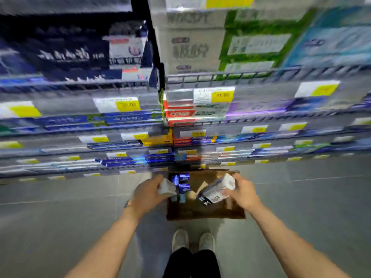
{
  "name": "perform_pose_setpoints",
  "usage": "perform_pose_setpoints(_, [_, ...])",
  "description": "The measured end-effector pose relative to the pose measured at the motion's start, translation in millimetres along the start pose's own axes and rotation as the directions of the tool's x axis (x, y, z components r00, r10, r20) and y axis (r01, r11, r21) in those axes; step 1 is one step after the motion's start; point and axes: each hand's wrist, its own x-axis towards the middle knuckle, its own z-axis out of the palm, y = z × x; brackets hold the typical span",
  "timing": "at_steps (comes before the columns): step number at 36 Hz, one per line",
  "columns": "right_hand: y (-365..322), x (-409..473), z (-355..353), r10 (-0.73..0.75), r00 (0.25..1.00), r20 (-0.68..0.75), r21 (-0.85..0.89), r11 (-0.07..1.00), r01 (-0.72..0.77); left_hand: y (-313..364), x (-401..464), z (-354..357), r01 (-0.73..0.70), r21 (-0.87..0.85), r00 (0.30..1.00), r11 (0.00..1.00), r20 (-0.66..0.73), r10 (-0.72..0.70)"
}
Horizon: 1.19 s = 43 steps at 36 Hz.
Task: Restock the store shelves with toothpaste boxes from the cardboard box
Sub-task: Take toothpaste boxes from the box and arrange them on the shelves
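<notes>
Both grips, left (149,194) and right (244,192), clasping white toothpaste cartons above brown cardboard box (204,212); blue cartons beneath, unshelved.

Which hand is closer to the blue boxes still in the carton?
Left. The left hand is right beside the blue boxes; the right hand is across the carton.

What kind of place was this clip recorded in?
Most likely a shop aisle, in the toothpaste section. Tiered shelves carry rows of boxed products behind yellow price tags. An open cardboard box sits on the tiled floor, and both hands, left and right, hold toothpaste boxes above it.
</notes>
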Motion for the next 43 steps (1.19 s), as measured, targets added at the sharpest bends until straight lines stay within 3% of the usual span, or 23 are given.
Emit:
perform_pose_setpoints(7, [-13.8, -62.4, -64.9, 0.152, 0.973, -0.173, 0.279, 0.955, -0.099, 71.3, -16.9, -69.7, 0.025, 0.028, 1.000, 0.999, -0.008, -0.025])
perform_pose_setpoints(18, [21.2, -143.5, -165.9, 0.287, 0.899, -0.332, 0.620, 0.784, -0.021, 192.9, -41.8, -98.4, -0.213, 0.057, 0.967, 0.975, -0.131, 0.219])
perform_pose_setpoints(26, [89.8, -222.4, -246.7, 0.314, 0.857, -0.409, 0.688, 0.723, 0.064, 291.2, -73.8, -64.4, -0.304, -0.034, 0.944, 0.952, -0.142, 0.297])
perform_pose_setpoints(35, [195.8, -319.0, -348.0, 0.341, 0.812, -0.474, 0.684, 0.723, 0.096, 442.5, -112.3, 13.8, -0.445, 0.057, 0.882, 0.894, -0.141, 0.449])
perform_pose_setpoints(43, [264.4, -365.6, -426.5, 0.382, 0.756, -0.532, 0.716, 0.680, 0.161, 550.9, -116.0, 41.8, -0.494, 0.058, 0.852, 0.868, -0.165, 0.496])
